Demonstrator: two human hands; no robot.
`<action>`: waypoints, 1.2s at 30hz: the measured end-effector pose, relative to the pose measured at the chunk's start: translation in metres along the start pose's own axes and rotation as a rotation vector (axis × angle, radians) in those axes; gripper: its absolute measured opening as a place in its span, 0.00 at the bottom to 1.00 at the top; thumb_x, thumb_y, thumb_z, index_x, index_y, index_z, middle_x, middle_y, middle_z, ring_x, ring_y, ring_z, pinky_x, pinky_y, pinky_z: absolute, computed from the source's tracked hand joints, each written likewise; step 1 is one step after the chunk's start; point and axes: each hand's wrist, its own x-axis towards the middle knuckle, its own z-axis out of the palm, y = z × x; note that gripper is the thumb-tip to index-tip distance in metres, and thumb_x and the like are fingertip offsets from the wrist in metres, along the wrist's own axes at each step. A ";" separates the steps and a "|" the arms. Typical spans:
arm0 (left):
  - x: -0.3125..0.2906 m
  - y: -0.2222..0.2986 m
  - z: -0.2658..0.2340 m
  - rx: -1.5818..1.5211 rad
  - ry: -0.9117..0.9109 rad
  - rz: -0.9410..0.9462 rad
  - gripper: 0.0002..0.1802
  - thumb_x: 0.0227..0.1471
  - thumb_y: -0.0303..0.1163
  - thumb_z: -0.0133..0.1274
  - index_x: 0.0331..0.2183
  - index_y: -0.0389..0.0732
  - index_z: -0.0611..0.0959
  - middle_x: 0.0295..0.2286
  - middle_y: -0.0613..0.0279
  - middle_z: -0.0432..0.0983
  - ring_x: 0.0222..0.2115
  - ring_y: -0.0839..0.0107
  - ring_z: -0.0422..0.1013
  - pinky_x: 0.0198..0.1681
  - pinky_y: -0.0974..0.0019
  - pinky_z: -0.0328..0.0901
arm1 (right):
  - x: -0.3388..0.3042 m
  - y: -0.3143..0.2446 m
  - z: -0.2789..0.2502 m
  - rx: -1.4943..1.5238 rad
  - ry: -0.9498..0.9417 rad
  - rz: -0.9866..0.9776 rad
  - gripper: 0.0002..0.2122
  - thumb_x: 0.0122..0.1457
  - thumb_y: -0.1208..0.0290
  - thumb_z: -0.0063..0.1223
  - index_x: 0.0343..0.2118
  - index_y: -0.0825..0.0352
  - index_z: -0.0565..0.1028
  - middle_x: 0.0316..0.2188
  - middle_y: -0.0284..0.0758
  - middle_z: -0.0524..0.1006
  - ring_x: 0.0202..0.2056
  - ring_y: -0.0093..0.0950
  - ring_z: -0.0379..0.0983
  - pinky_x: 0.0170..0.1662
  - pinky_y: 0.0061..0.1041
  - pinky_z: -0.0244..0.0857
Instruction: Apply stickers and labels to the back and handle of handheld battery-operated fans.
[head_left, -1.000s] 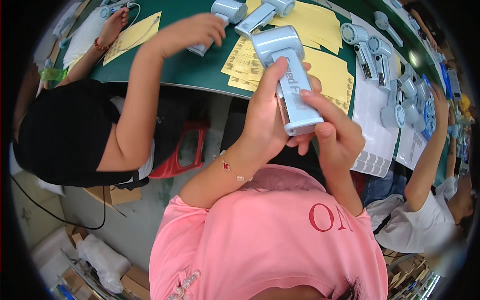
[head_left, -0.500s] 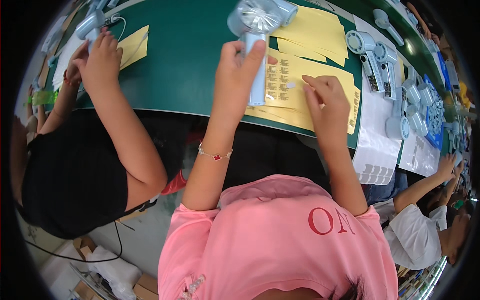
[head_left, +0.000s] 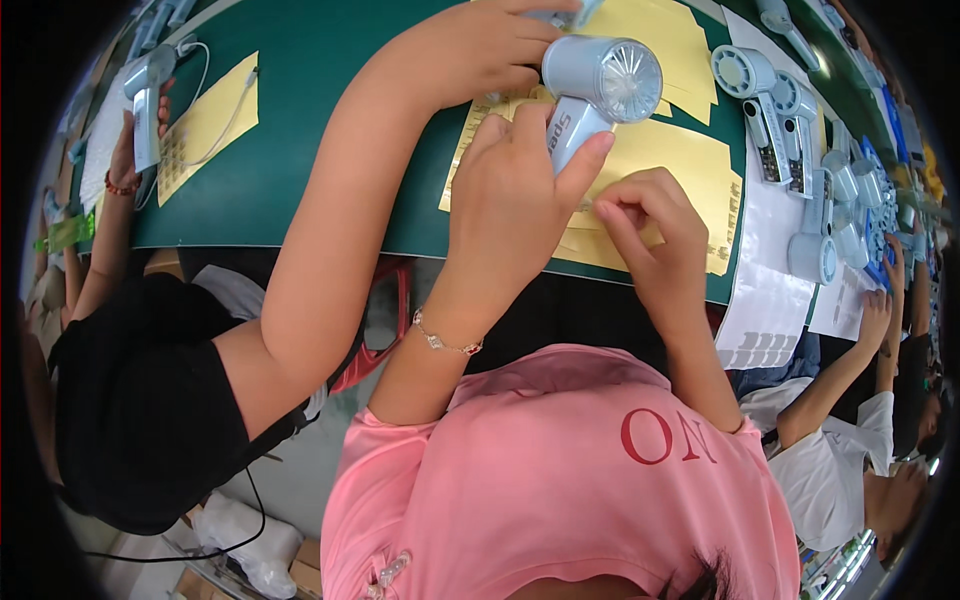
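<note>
My left hand (head_left: 515,190) is wrapped round the handle of a light blue handheld fan (head_left: 605,78), holding it tilted above the yellow label sheets (head_left: 680,165). The fan's round head, with shiny radiating blades, points up and to the right. Just right of the handle, my right hand (head_left: 655,215) has thumb and forefinger pinched together. A tiny pale label (head_left: 586,205) seems to stick out from those fingertips; its details are too small to read. Beyond my left hand, a co-worker's hand (head_left: 470,50) reaches across toward another light blue fan (head_left: 575,14), partly cut off at the top edge.
At the right, several fans (head_left: 745,75) lie on white sheets (head_left: 765,300) beside a blue tray. The co-worker's forearm (head_left: 340,200) crosses the green table (head_left: 290,90) on my left. Their other hand holds a fan (head_left: 147,110) near a yellow sheet with a cable.
My left hand has brought the fan nearer and rightward, turning its head to the right. My right hand has lowered slightly with its pinch tighter. The co-worker's arm has swung across the table.
</note>
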 end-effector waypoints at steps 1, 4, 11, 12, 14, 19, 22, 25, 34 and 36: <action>-0.001 0.000 -0.001 0.020 -0.002 -0.008 0.21 0.45 0.42 0.54 0.30 0.31 0.74 0.19 0.50 0.70 0.22 0.56 0.65 0.25 0.59 0.61 | -0.002 0.001 -0.006 0.099 -0.088 -0.003 0.04 0.47 0.80 0.55 0.26 0.69 0.72 0.24 0.33 0.69 0.25 0.24 0.67 0.30 0.18 0.62; 0.002 0.004 -0.009 -0.067 -0.068 -0.084 0.20 0.46 0.42 0.53 0.29 0.31 0.74 0.20 0.49 0.70 0.22 0.55 0.65 0.25 0.60 0.61 | -0.010 0.006 -0.019 0.530 -0.089 0.168 0.04 0.51 0.81 0.51 0.30 0.72 0.70 0.26 0.31 0.69 0.28 0.19 0.66 0.34 0.14 0.61; -0.004 0.031 -0.025 -1.401 -0.184 -0.577 0.31 0.58 0.52 0.30 0.44 0.34 0.70 0.34 0.59 0.72 0.28 0.78 0.68 0.31 0.74 0.64 | -0.028 -0.030 -0.036 1.103 -0.265 0.344 0.04 0.51 0.82 0.50 0.30 0.73 0.69 0.28 0.34 0.70 0.27 0.23 0.70 0.33 0.19 0.65; -0.008 0.028 -0.021 -1.517 -0.249 -0.561 0.31 0.59 0.51 0.26 0.46 0.33 0.68 0.34 0.58 0.72 0.27 0.78 0.68 0.30 0.75 0.65 | -0.029 -0.031 -0.033 1.110 -0.294 0.246 0.04 0.52 0.82 0.50 0.30 0.73 0.69 0.28 0.33 0.70 0.29 0.22 0.69 0.34 0.19 0.66; -0.010 0.025 -0.015 -1.733 -0.419 -0.460 0.31 0.59 0.50 0.26 0.46 0.33 0.68 0.36 0.57 0.72 0.27 0.78 0.68 0.30 0.74 0.65 | -0.030 -0.040 -0.031 1.115 -0.296 0.231 0.04 0.52 0.82 0.50 0.30 0.73 0.69 0.28 0.33 0.70 0.30 0.21 0.69 0.35 0.19 0.66; -0.021 0.042 -0.018 -1.519 -0.314 -0.467 0.30 0.59 0.50 0.25 0.46 0.34 0.69 0.38 0.57 0.71 0.28 0.78 0.67 0.31 0.74 0.66 | -0.035 -0.045 -0.037 1.097 -0.335 0.261 0.03 0.53 0.81 0.50 0.29 0.72 0.69 0.28 0.32 0.70 0.31 0.19 0.68 0.36 0.19 0.67; -0.022 0.049 -0.019 -1.489 -0.302 -0.478 0.30 0.59 0.50 0.25 0.46 0.34 0.69 0.39 0.58 0.71 0.30 0.77 0.67 0.33 0.73 0.66 | -0.037 -0.047 -0.040 1.120 -0.340 0.273 0.03 0.52 0.81 0.50 0.29 0.72 0.69 0.28 0.32 0.70 0.30 0.19 0.68 0.35 0.18 0.67; -0.023 0.052 -0.019 -1.489 -0.300 -0.433 0.30 0.59 0.50 0.25 0.46 0.34 0.69 0.40 0.58 0.71 0.33 0.77 0.67 0.35 0.72 0.66 | -0.038 -0.049 -0.044 1.073 -0.327 0.288 0.04 0.52 0.80 0.51 0.29 0.72 0.69 0.28 0.32 0.70 0.30 0.19 0.68 0.35 0.18 0.67; -0.026 0.053 -0.020 -1.434 -0.310 -0.442 0.31 0.59 0.50 0.25 0.45 0.34 0.69 0.40 0.58 0.70 0.31 0.77 0.67 0.34 0.73 0.66 | -0.042 -0.051 -0.045 1.076 -0.343 0.303 0.04 0.52 0.80 0.52 0.29 0.73 0.69 0.28 0.32 0.70 0.31 0.19 0.68 0.35 0.19 0.69; -0.027 0.051 -0.020 -1.433 -0.317 -0.428 0.31 0.59 0.51 0.25 0.45 0.33 0.69 0.39 0.58 0.71 0.30 0.77 0.67 0.32 0.74 0.66 | -0.043 -0.050 -0.044 1.076 -0.344 0.295 0.04 0.52 0.80 0.51 0.29 0.73 0.69 0.29 0.32 0.70 0.31 0.18 0.68 0.35 0.19 0.69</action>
